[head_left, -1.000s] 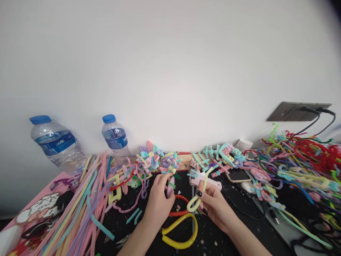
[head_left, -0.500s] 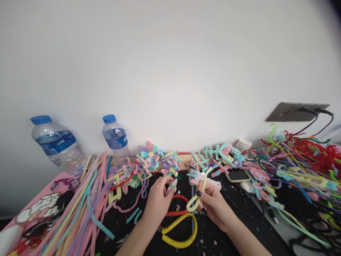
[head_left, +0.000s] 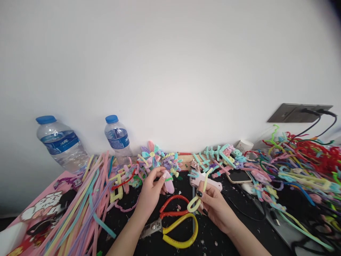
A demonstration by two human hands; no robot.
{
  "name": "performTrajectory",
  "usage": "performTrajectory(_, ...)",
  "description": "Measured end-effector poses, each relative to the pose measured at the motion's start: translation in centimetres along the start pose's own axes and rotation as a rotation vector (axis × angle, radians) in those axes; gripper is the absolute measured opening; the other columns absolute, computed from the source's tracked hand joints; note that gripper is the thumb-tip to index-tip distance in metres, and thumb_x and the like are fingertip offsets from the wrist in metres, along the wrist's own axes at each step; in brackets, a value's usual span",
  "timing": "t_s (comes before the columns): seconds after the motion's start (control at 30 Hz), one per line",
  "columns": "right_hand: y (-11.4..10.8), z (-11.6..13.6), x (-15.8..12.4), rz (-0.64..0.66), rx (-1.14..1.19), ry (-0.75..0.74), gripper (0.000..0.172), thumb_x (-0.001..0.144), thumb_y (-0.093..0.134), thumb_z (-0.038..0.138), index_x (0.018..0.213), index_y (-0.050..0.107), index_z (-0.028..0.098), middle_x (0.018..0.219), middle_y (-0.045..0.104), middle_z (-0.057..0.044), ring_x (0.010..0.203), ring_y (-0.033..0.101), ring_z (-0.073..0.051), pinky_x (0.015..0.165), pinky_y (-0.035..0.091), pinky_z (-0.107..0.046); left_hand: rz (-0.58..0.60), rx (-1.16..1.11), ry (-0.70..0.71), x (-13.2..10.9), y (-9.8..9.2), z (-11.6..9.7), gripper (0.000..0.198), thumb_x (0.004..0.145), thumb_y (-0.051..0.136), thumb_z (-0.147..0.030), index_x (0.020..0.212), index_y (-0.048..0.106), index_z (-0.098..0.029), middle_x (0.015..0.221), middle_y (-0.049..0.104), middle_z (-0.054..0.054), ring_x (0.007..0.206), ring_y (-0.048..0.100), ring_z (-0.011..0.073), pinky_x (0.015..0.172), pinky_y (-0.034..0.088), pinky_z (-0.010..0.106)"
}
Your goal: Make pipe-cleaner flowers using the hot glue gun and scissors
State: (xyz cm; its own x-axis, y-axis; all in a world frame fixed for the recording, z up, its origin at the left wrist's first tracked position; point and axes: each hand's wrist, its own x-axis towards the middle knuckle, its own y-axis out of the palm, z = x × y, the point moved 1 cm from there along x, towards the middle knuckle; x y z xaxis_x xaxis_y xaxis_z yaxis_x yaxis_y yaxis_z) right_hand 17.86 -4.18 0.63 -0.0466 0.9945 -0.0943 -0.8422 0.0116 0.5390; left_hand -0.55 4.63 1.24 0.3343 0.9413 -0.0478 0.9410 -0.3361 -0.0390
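Note:
Between the fingertips of my left hand (head_left: 154, 185) is a small pink and lilac fuzzy piece (head_left: 168, 183) with a green band around it. My right hand (head_left: 211, 199) pinches a pale yellow pipe cleaner (head_left: 194, 206), bent into a loop at its lower end, with one end sticking up past my thumb. Below and between both hands lie scissors (head_left: 179, 238) with one yellow and one red handle, blades pointing left, partly behind my left forearm. A pale pink tool (head_left: 206, 181) lies just behind my right hand, partly covered by it.
Long pastel pipe cleaners (head_left: 80, 206) spread over the left side. Two water bottles (head_left: 117, 138) stand by the wall. Finished-looking fuzzy flowers (head_left: 151, 154) lie at the back. A phone (head_left: 239, 176) and a tangled pipe-cleaner heap (head_left: 306, 170) are on the right, below a socket (head_left: 299, 113).
My left hand has shifted slightly left and turned, showing more of the pink and lilac piece. More of the scissors is uncovered. My right hand holds the yellow loop nearly still.

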Motion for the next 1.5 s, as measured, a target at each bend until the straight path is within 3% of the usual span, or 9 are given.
performTrajectory(0.23, 0.1, 0.1, 0.0, -0.001, -0.017, -0.003, 0.026, 0.075, 0.072, 0.03, 0.067, 0.052, 0.016, 0.048, 0.053, 0.003, 0.042, 0.044, -0.006, 0.042, 0.037, -0.016, 0.35, 0.162, -0.114, -0.1, -1.8, -1.1, 0.028, 0.079, 0.052, -0.042, 0.09, 0.055, -0.017, 0.066, 0.051, -0.002, 0.051, 0.052, 0.0122, 0.045, 0.041, 0.021)
performTrajectory(0.53, -0.2, -0.1, 0.1, 0.01, -0.012, 0.016, 0.023, 0.076, 0.071, 0.03, 0.069, 0.053, 0.017, 0.048, 0.053, 0.003, 0.042, 0.043, -0.007, 0.042, 0.036, -0.018, 0.532, 0.209, -0.2, -0.3, -3.5, -1.5, 0.027, 0.074, 0.059, -0.041, 0.084, 0.059, -0.016, 0.064, 0.054, -0.002, 0.053, 0.05, 0.0121, 0.048, 0.039, 0.021)
performTrajectory(0.67, -0.1, -0.1, 0.0, 0.015, -0.004, 0.016, 0.023, 0.076, 0.071, 0.03, 0.069, 0.053, 0.017, 0.048, 0.053, 0.003, 0.042, 0.043, -0.007, 0.042, 0.035, -0.018, 0.524, 0.251, -0.172, -0.1, -3.7, -1.5, 0.028, 0.074, 0.057, -0.041, 0.085, 0.062, -0.016, 0.065, 0.055, 0.0, 0.055, 0.05, 0.0131, 0.049, 0.038, 0.021)
performTrajectory(0.87, 0.0, -0.1, 0.0, 0.034, 0.007, 0.023, 0.022, 0.076, 0.07, 0.03, 0.069, 0.054, 0.017, 0.048, 0.053, 0.003, 0.042, 0.043, -0.007, 0.042, 0.035, -0.018, 0.4, 0.325, -0.121, 0.1, -4.7, -1.2, 0.023, 0.076, 0.05, -0.035, 0.085, 0.06, -0.017, 0.061, 0.049, -0.003, 0.051, 0.048, 0.0127, 0.047, 0.036, 0.021)
performTrajectory(1.13, -0.1, -0.3, 0.0, 0.032, -0.021, 0.022, 0.025, 0.075, 0.072, 0.032, 0.067, 0.054, 0.017, 0.048, 0.054, 0.003, 0.041, 0.043, -0.007, 0.041, 0.034, -0.017, 0.331, 0.53, -0.026, 0.3, -5.3, -0.9, 0.02, 0.066, 0.043, -0.018, 0.074, 0.062, -0.018, 0.061, 0.051, -0.002, 0.051, 0.045, 0.0122, 0.048, 0.032, 0.02)
performTrajectory(1.4, 0.0, -0.6, -0.1, 0.033, 0.003, 0.029, 0.022, 0.075, 0.072, 0.029, 0.069, 0.054, 0.017, 0.051, 0.056, 0.002, 0.044, 0.044, -0.007, 0.043, 0.033, -0.017, 0.183, 0.548, 0.132, 0.6, -5.2, -1.1, 0.02, 0.077, 0.044, -0.027, 0.076, 0.061, -0.017, 0.077, 0.059, 0.002, 0.064, 0.051, 0.0151, 0.059, 0.038, 0.023)
performTrajectory(1.5, 0.1, -0.6, -0.2, 0.034, -0.005, 0.028, 0.023, 0.075, 0.072, 0.029, 0.069, 0.054, 0.016, 0.05, 0.056, 0.003, 0.043, 0.044, -0.006, 0.043, 0.033, -0.016, 0.189, 0.543, 0.126, 0.6, -5.3, -1.1, 0.02, 0.078, 0.046, -0.029, 0.076, 0.062, -0.017, 0.075, 0.06, 0.002, 0.067, 0.053, 0.0164, 0.061, 0.04, 0.023)
